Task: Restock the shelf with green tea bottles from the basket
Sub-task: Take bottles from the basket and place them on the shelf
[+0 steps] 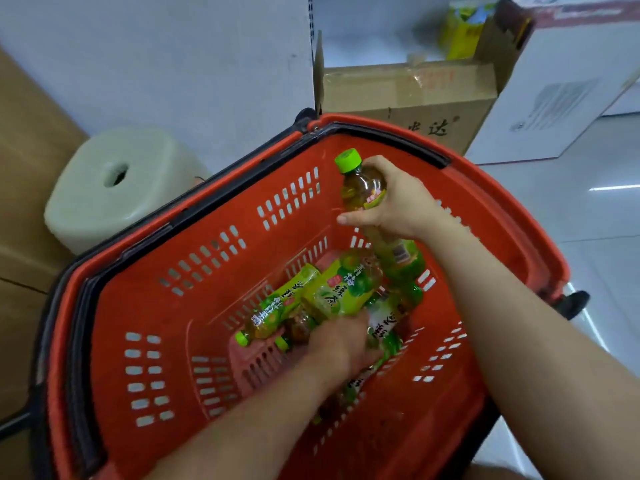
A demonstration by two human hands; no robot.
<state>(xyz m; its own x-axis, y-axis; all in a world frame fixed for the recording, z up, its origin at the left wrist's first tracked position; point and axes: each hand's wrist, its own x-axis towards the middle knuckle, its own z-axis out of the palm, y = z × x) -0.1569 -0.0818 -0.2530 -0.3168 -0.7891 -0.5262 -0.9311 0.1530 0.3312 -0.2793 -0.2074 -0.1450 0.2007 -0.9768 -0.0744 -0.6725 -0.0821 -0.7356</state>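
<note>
The right hand [398, 202] grips a raised bottle [362, 185]; the left hand [341, 344] lies among the loose bottles [346, 285] in the basket [156, 306], its grip hidden.

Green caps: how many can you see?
3 caps: one on the bottle in the right hand, two low in the basket beside the left hand. More may be hidden.

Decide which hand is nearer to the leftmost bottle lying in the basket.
Left. The left hand is down in the basket, just right of the leftmost bottle; the right hand grips a raised bottle higher up, farther off.
</note>
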